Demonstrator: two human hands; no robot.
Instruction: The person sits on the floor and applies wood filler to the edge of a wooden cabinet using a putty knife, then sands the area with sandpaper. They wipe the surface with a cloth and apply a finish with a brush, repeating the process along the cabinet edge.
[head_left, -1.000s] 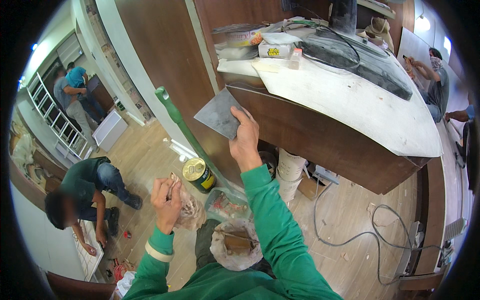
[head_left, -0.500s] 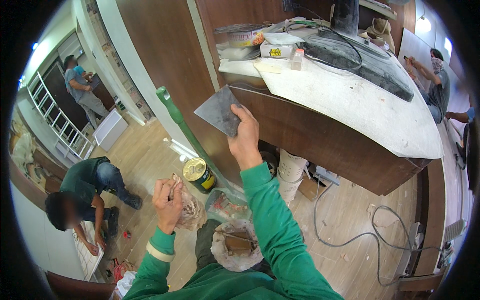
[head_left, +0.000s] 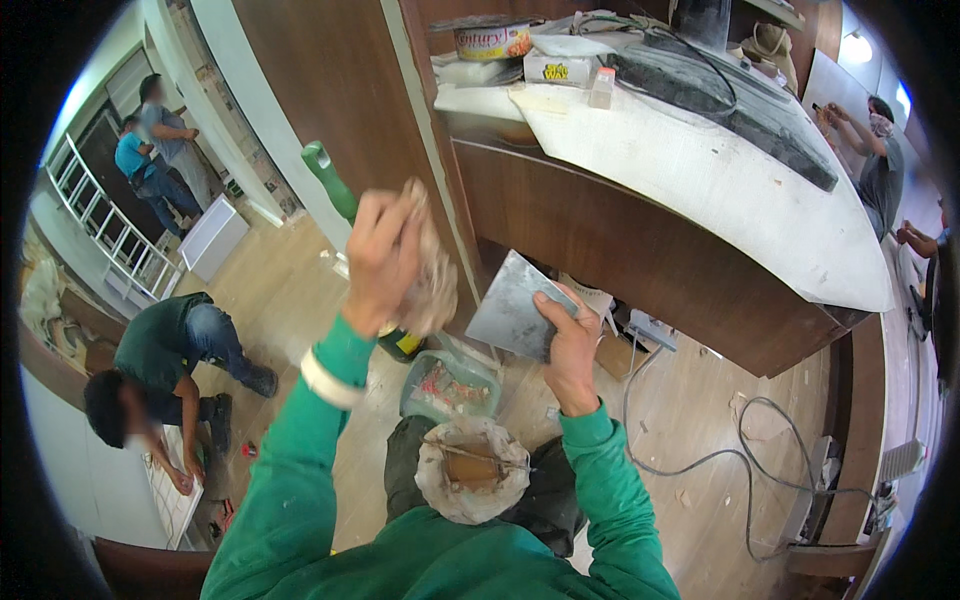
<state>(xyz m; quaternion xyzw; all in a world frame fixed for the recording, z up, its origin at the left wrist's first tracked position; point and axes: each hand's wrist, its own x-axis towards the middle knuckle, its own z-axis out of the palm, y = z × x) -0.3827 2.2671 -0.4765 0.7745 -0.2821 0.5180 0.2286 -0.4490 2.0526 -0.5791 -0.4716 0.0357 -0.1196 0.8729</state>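
The left hand (head_left: 385,262), fingers clamped on a crumpled rag (head_left: 432,272), should wipe firmly. The right hand (head_left: 570,345), fingers clamped on the metal scraper (head_left: 512,310) at frame centre, should hold it steady.

— Head view: where is it being taken from?
— From the wearer's head, being aimed steeply down at the wooden floor (head_left: 700,420).
— Range?
— Close; both green sleeves (head_left: 300,440) are being caught from the lower edge. Edges are being bent by the fisheye.

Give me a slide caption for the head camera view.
Left hand raises a crumpled rag; right hand grips a metal scraper blade.
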